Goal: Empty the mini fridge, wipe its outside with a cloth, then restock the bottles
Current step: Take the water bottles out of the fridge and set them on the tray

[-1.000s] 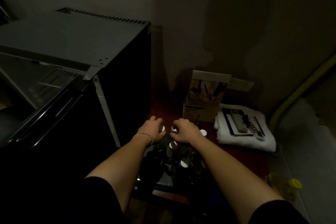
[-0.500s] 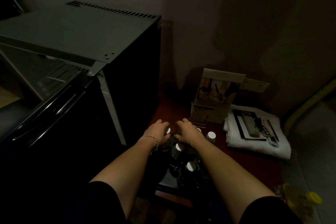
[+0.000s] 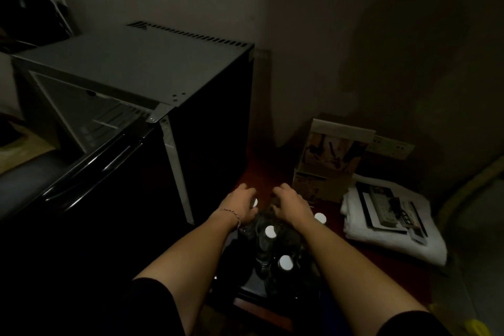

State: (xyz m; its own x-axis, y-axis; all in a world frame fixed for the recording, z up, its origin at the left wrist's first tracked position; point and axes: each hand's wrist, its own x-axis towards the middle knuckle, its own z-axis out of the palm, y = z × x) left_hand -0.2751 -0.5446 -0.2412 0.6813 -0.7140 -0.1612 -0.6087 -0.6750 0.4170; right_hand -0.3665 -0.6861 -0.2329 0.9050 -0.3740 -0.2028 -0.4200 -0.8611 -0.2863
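Note:
The black mini fridge (image 3: 141,73) stands at the left with its door (image 3: 90,172) swung open toward me. To its right, on a dark red surface, a cluster of dark bottles with white caps (image 3: 270,232) stands close together. My left hand (image 3: 241,206) is curled over the top of a white-capped bottle at the cluster's far left. My right hand (image 3: 291,206) is curled over the top of a bottle at the far middle; its cap is hidden. Another white cap (image 3: 320,218) shows just right of my right hand. The light is dim.
A cardboard box (image 3: 331,161) leans against the wall behind the bottles. A folded white towel (image 3: 381,237) with a tray of small items (image 3: 390,209) lies at the right. A wall socket (image 3: 390,146) sits behind it. A yellow object (image 3: 476,326) shows at the bottom right.
The view has shifted, so the fridge sits more to the right in the frame. Both hands stay on the bottle tops, with fingers curled more tightly over them.

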